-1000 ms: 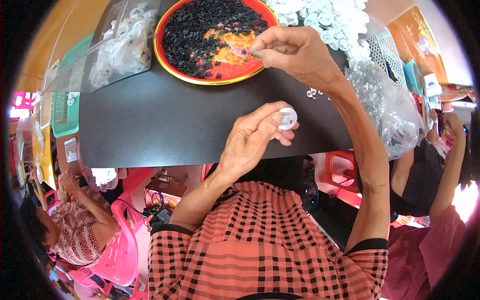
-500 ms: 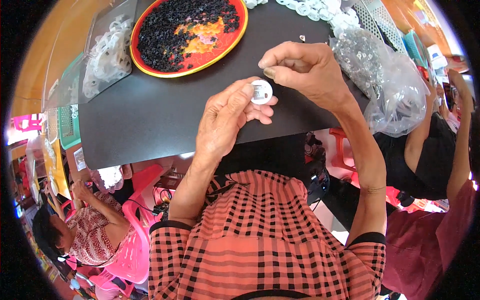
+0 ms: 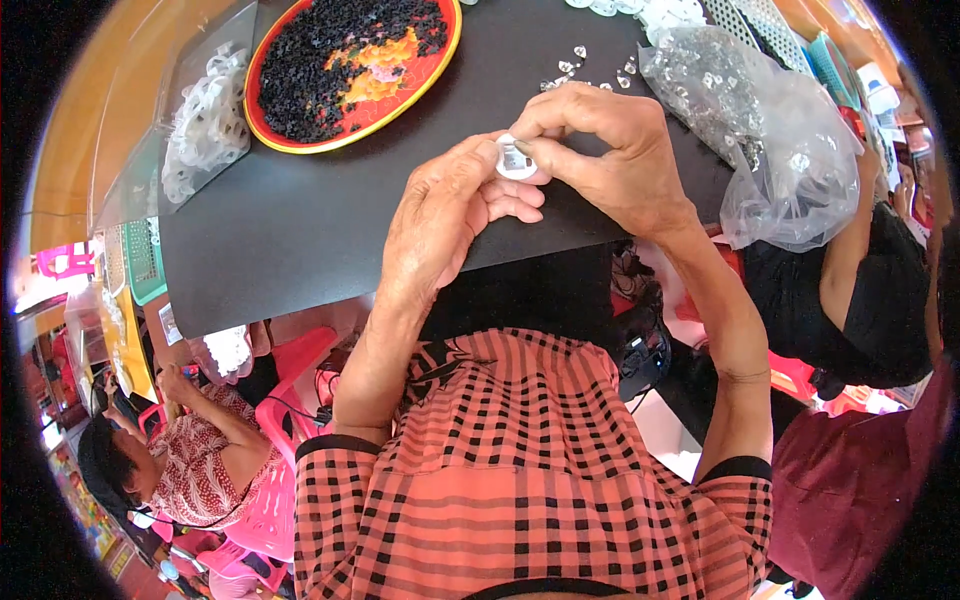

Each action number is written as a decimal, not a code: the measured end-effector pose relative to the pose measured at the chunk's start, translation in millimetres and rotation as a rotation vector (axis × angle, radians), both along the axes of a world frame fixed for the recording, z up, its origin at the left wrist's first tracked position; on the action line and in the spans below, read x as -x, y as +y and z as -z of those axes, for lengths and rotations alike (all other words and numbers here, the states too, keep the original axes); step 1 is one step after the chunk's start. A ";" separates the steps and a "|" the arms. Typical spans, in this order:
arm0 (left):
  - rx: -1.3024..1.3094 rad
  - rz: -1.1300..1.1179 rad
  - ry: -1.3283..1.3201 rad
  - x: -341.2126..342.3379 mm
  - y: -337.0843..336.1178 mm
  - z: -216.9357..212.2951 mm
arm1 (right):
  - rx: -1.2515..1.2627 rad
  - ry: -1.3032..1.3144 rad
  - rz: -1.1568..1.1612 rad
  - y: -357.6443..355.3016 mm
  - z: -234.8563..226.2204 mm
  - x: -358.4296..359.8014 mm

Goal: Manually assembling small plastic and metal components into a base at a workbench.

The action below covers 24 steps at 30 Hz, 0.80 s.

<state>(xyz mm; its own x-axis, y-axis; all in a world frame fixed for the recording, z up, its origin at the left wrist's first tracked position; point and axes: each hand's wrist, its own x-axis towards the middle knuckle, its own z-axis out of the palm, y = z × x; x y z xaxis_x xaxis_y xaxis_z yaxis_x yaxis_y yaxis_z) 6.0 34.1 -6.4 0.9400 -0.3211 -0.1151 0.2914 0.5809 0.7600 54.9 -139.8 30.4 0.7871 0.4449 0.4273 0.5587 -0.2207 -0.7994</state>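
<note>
My left hand [image 3: 445,205] pinches a small round white plastic piece [image 3: 516,163] between thumb and index finger, its other fingers curled loosely below. A rectangular recess shows in the piece's face. My right hand [image 3: 610,150] is closed in a pinch, with thumb and fingertip against the upper right edge of the white piece. Whatever those fingertips hold is hidden. Just beyond my right hand, several small clear and metallic-looking bits [image 3: 580,52] lie scattered on the dark table [image 3: 300,235].
A red, yellow-rimmed tray [image 3: 440,75] of small black parts lies at the far left. Beside it stands a clear container [image 3: 210,110] of white pieces. On the right a plastic bag [image 3: 790,195] spills shiny bits. Other people sit on both sides; a pink chair [image 3: 270,490] is lower left.
My right hand has come in from apart to touch the white piece. More small bits now lie on the table beside the bag. The view has shifted slightly.
</note>
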 end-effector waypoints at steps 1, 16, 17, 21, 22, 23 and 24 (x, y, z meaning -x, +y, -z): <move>-0.001 0.002 0.002 -0.2 -0.2 0.3 | 0.021 -0.049 0.016 -0.8 0.3 0.4; -0.172 -0.006 -0.026 1.4 -2.1 -1.7 | 0.106 -0.043 0.029 -11.3 -1.2 3.0; -0.175 -0.005 -0.034 1.1 -2.4 -1.9 | 0.106 -0.043 0.029 -11.8 -1.5 3.3; -0.158 0.003 -0.056 0.8 -1.7 0.9 | 0.113 0.005 0.037 -12.6 -4.0 4.9; -0.158 0.003 -0.055 1.0 -1.8 -0.2 | 0.128 -0.003 0.041 -12.8 -5.0 5.4; -0.172 0.004 -0.049 1.1 -1.9 -2.2 | 0.128 -0.002 0.041 -12.9 -5.5 5.6; -0.187 0.004 -0.042 1.3 -2.0 -3.2 | 0.130 -0.002 0.041 -12.8 -5.8 5.6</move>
<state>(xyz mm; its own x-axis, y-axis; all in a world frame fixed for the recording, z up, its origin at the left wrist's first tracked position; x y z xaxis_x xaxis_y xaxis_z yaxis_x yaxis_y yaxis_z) 4.7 32.1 -3.2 0.9441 -0.3011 -0.1339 0.2592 0.4275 0.8661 49.3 -152.5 36.2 0.8049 0.4642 0.3695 0.5487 -0.3452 -0.7615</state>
